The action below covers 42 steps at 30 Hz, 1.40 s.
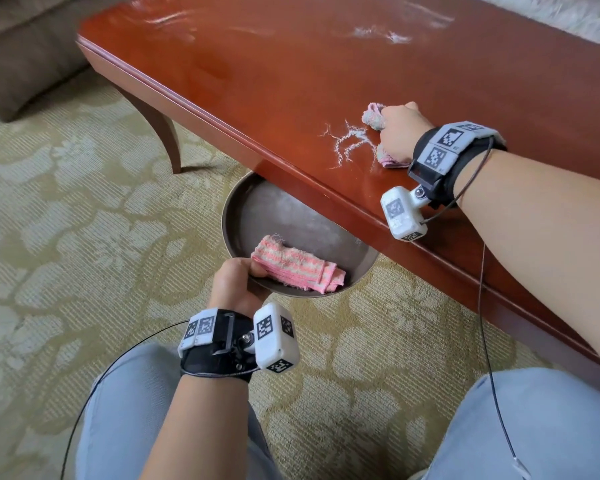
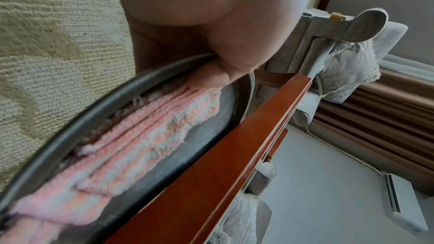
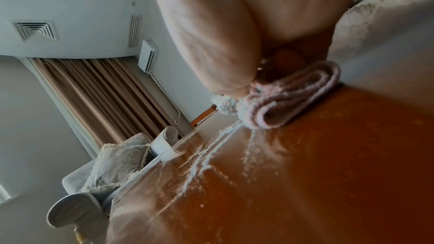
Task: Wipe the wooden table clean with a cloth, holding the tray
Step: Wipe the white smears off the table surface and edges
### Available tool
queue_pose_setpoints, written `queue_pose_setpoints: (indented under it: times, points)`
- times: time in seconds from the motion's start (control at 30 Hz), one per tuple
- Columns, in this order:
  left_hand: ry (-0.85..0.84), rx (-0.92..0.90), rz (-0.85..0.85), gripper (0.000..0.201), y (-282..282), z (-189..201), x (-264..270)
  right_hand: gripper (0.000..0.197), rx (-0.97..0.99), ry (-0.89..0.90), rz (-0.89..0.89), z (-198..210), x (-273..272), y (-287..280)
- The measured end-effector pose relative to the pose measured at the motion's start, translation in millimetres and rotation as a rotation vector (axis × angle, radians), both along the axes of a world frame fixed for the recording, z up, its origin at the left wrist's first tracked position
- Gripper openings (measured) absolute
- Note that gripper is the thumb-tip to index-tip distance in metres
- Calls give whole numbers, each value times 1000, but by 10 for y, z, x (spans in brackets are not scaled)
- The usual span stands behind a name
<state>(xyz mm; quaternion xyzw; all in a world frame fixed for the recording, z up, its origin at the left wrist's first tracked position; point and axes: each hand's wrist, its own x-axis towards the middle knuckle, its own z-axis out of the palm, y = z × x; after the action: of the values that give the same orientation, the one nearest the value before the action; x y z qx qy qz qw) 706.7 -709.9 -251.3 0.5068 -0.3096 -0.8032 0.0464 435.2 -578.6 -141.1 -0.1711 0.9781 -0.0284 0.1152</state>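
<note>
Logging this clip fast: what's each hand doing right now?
Left hand: grips the tray rim.
Right hand: grips the wiping cloth on the table.

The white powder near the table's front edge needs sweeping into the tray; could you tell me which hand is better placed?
The right hand: it grips the cloth beside the white powder. The left hand holds the tray under the table edge.

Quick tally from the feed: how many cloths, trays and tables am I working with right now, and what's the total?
Cloths: 2, the bunched cloth gripped by the right hand on the table, and the folded pink striped cloth in the tray.
Trays: 1, the round metal tray held by the left hand under the table edge.
Tables: 1, the wooden table.
Total: 4.
</note>
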Motion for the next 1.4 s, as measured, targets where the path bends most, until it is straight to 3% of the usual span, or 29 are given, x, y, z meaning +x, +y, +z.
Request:
queue_pose_setpoints:
  times: [0.2, 0.4, 0.7, 0.9, 1.17, 1.4]
  points:
    - [17, 1, -16, 25, -93, -78, -26, 46, -18, 1, 80, -28, -139, -108]
    - [17, 0, -34, 32, -149, -107, 27, 43, -34, 4, 219, 17, -161, -194]
    - [5, 74, -130, 27, -201, 102, 226, 45, -23, -27, 326, 23, -161, -193]
    - [-34, 111, -252, 25, -294, 177, 350, 43, 18, -16, 361, 32, -79, -228]
    - [-76, 64, -265, 33, -390, 31, 402, 35, -5, -21, 433, 13, 168, -276]
    - [-64, 81, -262, 27, -355, 76, 392, 29, -33, -42, 469, 41, 426, -302]
